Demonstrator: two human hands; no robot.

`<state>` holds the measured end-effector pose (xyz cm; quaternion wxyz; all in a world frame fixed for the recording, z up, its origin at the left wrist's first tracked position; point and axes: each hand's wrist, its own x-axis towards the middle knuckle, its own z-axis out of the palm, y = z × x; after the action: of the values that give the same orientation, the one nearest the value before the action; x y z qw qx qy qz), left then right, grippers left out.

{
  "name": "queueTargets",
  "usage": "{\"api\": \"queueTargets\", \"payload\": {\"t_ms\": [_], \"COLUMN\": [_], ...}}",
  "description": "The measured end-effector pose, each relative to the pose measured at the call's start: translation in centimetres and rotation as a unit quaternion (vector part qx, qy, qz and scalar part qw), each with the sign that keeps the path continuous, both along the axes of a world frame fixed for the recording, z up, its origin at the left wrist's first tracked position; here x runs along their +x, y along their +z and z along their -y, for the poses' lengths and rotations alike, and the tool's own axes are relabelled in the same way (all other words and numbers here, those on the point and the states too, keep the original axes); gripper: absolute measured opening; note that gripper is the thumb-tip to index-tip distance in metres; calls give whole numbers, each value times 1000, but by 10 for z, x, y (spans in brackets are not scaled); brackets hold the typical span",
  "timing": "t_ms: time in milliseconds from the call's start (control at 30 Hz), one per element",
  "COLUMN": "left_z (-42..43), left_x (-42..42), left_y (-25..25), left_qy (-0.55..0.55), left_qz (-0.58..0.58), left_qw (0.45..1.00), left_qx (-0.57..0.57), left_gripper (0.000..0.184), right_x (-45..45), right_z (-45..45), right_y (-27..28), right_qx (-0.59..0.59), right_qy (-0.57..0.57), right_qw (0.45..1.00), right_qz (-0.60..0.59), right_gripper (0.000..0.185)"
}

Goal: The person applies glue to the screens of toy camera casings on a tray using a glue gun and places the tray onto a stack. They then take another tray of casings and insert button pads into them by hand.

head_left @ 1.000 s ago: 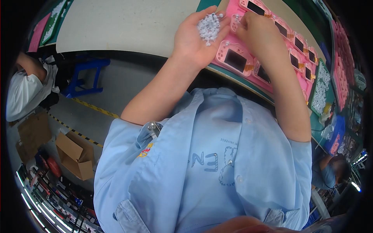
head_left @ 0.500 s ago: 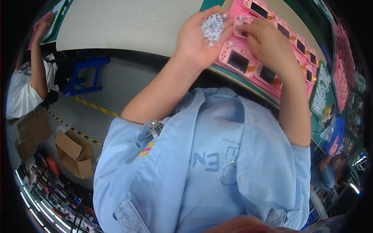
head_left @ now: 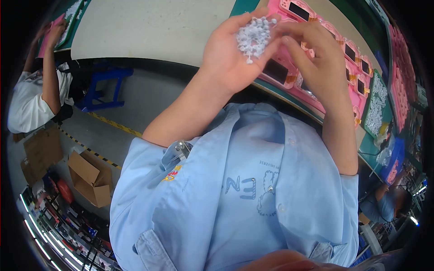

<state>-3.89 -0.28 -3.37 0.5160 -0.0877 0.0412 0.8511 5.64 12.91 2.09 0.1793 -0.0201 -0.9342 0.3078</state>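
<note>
My left hand [head_left: 233, 56] is palm up, cupped under a loose pile of small translucent white plastic pieces [head_left: 253, 39]. Close to its fingertips is my right hand [head_left: 316, 56], with bent fingers; its thumb and forefinger look slightly apart, and I make out nothing between them. Beneath and beyond the right hand, pink handheld-console shells [head_left: 297, 10] with dark screens and orange ribbon strips lie in rows on a pink mat [head_left: 307, 100]. The right hand and forearm hide some shells.
A green tray [head_left: 376, 106] of white pieces stands to the right, near a blue bin [head_left: 394, 158]. At far left, another person [head_left: 34, 97] works at the pale tabletop [head_left: 149, 29]. A blue stool [head_left: 106, 88] and an open cardboard box [head_left: 91, 178] are on the floor.
My right hand has moved off a console shell, back toward the pile in my left hand. The left hand has shifted slightly, still holding the white pieces.
</note>
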Motion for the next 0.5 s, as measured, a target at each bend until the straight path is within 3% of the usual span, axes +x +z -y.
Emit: {"api": "queueTargets", "payload": {"t_ms": [67,267,367,500], "left_z": [-2,-7,-7,-7], "left_x": [7,20,22,25], "left_y": [4,7,8,17], "left_qy": [-6,-31,-38,-29], "left_qz": [-17,-42,-64,-49], "left_qw": [1000,999,997,997], "left_qx": [-3,-12,-4,-43], "left_gripper": [25,26,25,24], "right_x": [-4,-5,-2,-2], "right_z": [-3,1,0,-3], "right_y": [2,12,11,15], "right_qx": [31,156,177,105], "right_qy": [35,29,41,47], "right_qw": [998,987,983,993], "right_qz": [-43,-21,-9,38], "right_gripper": [22,25,26,26]}}
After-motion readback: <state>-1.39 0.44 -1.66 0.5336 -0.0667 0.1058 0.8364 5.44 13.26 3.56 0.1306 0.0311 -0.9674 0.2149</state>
